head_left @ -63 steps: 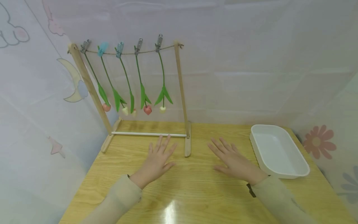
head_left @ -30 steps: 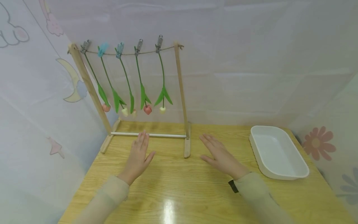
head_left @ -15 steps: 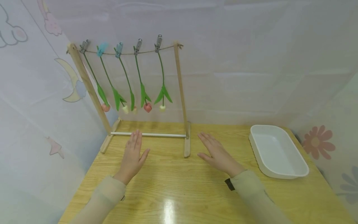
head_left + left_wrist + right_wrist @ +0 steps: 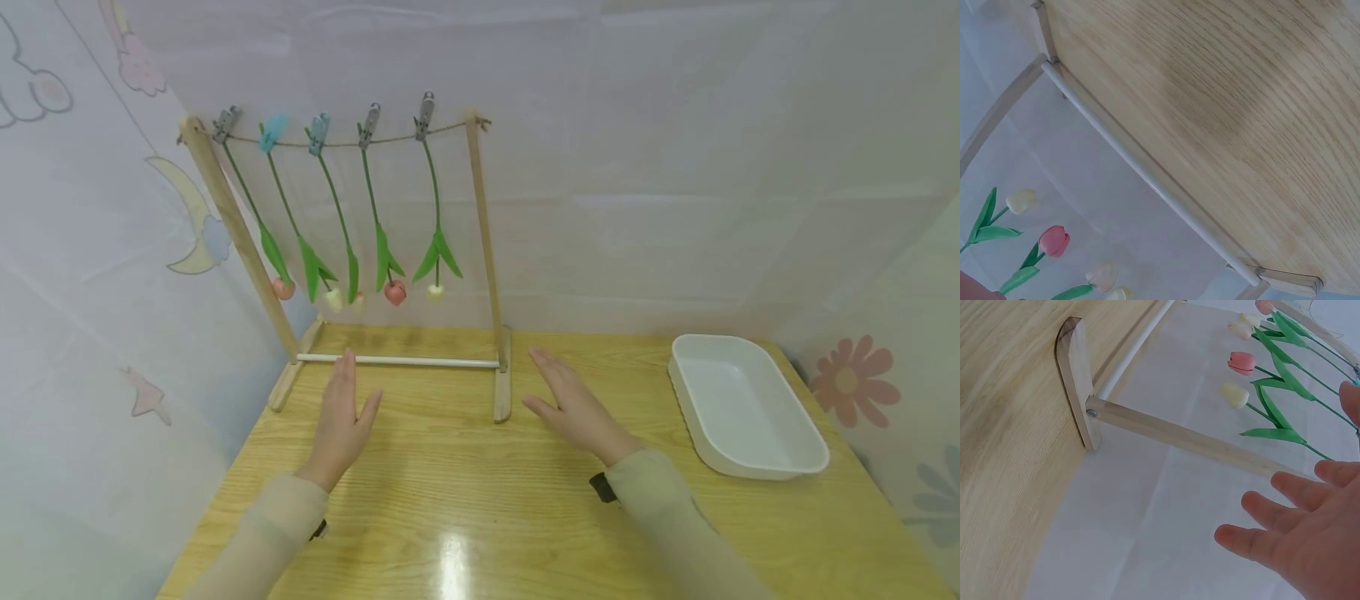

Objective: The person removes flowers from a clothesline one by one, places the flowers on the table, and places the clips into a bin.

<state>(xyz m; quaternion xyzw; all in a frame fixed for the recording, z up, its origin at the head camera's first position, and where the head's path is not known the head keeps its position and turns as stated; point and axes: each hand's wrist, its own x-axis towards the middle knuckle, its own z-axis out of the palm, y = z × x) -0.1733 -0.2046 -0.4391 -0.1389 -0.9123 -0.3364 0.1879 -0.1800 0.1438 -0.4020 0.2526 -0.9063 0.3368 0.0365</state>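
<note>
My left hand (image 4: pixel 339 425) is held over the table before the rack's white crossbar (image 4: pixel 412 362), fingers straight and together, thumb apart, holding nothing. To the right of the rack, my right hand (image 4: pixel 576 408) also has straight fingers and nothing in it. Several artificial tulips hang head down from a twine line on the wooden rack (image 4: pixel 485 233), pinned by grey and blue clothespins. Among them are a red tulip (image 4: pixel 394 292), a pale yellow tulip (image 4: pixel 436 292) and an orange tulip (image 4: pixel 283 288). In the right wrist view, the fingers (image 4: pixel 1266 544) are spread below the flowers.
A white plastic tray (image 4: pixel 750 408) stands at the right side of the wooden table (image 4: pixel 480 492). Behind the table hangs a pale sheet (image 4: pixel 675 167), with printed shapes on the sides. The rack's right foot (image 4: pixel 503 396) points toward me.
My spread hands have drawn their fingers together. The left hand has moved left and the right hand slightly left, and both have turned more edge-on. Rack, tulips and tray stay in place.
</note>
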